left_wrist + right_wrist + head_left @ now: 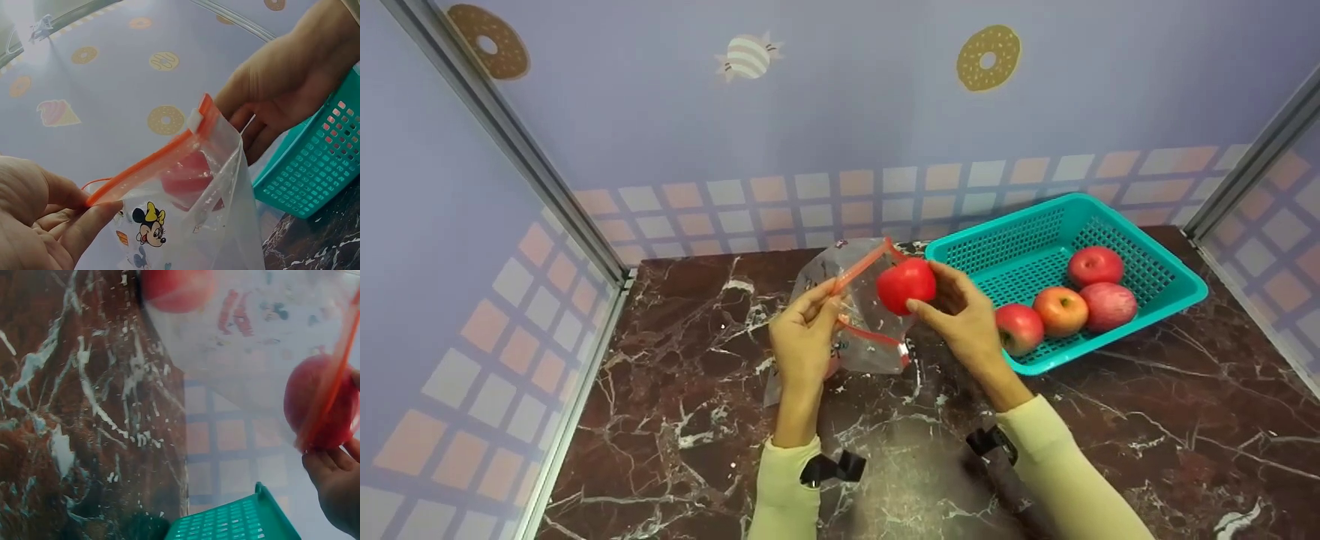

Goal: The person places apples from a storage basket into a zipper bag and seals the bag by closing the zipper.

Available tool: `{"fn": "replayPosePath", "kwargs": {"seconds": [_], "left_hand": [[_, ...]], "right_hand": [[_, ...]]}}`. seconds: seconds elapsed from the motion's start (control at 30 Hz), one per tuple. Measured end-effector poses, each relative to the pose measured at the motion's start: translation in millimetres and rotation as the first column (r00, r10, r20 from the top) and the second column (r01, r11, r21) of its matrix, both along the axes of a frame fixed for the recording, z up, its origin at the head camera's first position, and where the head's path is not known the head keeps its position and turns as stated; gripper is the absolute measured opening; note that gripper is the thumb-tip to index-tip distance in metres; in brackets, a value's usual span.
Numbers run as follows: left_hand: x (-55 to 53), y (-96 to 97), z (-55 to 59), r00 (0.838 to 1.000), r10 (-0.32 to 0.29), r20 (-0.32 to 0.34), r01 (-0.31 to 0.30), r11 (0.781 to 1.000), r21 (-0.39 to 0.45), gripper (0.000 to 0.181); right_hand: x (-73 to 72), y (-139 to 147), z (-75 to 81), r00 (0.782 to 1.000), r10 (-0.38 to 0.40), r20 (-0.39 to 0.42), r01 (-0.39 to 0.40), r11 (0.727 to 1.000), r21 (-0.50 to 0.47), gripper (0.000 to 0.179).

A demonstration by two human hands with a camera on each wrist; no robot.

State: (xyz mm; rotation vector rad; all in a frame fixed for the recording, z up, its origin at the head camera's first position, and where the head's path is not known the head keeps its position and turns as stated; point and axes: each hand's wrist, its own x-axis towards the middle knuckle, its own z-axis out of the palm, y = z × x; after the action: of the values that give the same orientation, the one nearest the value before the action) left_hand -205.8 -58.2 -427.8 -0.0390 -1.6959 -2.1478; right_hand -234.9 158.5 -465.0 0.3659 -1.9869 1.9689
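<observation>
A clear zip bag (877, 360) with an orange-red zip edge and cartoon prints gapes at its mouth. My left hand (804, 337) pinches the zip edge between thumb and fingers. In my right hand (964, 315) a red apple (906, 286) is gripped at the bag's mouth. Seen from the left wrist, that apple (188, 177) shows through the plastic, behind the zip edge with its white slider (194, 120). Another apple (177, 289) lies low in the bag in the right wrist view, mostly hidden behind the left hand in the head view.
To the right stands a turquoise basket (1174, 259) holding several apples (1061, 310). The dark marbled tabletop (675, 435) ends at a patterned back wall (855, 112), with side walls at left and right.
</observation>
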Motion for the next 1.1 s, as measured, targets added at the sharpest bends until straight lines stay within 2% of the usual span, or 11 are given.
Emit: {"fn": "replayPosePath", "kwargs": {"seconds": [0.2,0.33,0.47,0.7,0.83,1.0,1.1], "left_hand": [[2.0,0.8,3.8,0.999,-0.027,0.023,0.026,0.999,0.021,0.023],[1.7,2.2,4.5,0.999,-0.054,-0.009,0.054,0.998,0.024,0.022],[2.1,2.9,3.4,0.998,-0.058,-0.016,0.059,0.997,0.042,0.022],[3.7,5.0,3.7,1.000,-0.026,0.008,0.025,0.994,0.103,0.024],[3.2,5.5,4.0,1.000,-0.023,-0.005,0.024,0.987,0.160,0.024],[2.3,4.2,3.3,1.000,0.014,-0.001,-0.013,0.986,0.166,0.024],[2.0,2.2,2.9,0.999,0.038,-0.005,-0.037,0.985,0.171,0.024]], "right_hand": [[-4.2,-7,-11.2,0.998,-0.059,0.017,0.057,0.997,0.058,0.067],[-6.1,-8,-16.0,0.996,-0.078,0.044,0.073,0.991,0.112,0.069],[-7.3,-11,-21.1,0.996,-0.057,0.068,0.047,0.989,0.139,0.074],[-11.5,-18,-28.2,0.992,-0.044,0.114,0.021,0.981,0.195,0.077],[-13.7,-20,-31.2,0.984,-0.040,0.171,0.004,0.979,0.206,0.069],[-12.8,-22,-31.8,0.972,-0.015,0.233,-0.044,0.969,0.245,0.055],[-10.4,-22,-31.8,0.968,0.007,0.250,-0.062,0.975,0.214,0.048]]}}
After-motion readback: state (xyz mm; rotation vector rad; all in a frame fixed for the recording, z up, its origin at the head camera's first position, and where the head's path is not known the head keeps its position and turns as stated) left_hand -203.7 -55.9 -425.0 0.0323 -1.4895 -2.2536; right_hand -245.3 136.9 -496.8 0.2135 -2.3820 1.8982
